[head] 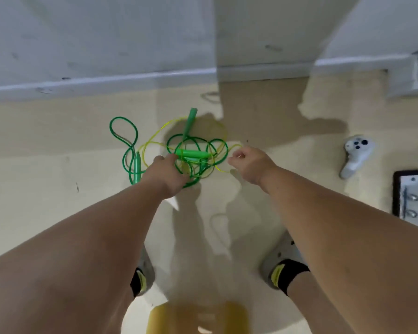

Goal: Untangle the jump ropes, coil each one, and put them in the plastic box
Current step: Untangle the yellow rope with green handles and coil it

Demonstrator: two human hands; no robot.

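Beige floor (58, 145) runs up to a white wall (82, 32) with a pale skirting board. On the floor, near the wall, lies the tangle of jump ropes (196, 143). A glossy dark green rope (123, 121) loops loosely through a thin, see-through yellow rope (155, 137). Three bright green handles show: one (192, 154) lies across the knot, one (190, 124) points toward the wall, and one (137, 169) lies at the left edge.

The left hand (165, 174) reaches down into the tangle. Its fingers are hidden among the loops, so I cannot tell their grip. The right hand (250, 165) has curled fingers (237, 155) that pinch the yellow rope at the right side. A white game controller (356, 154) lies well apart to the right.
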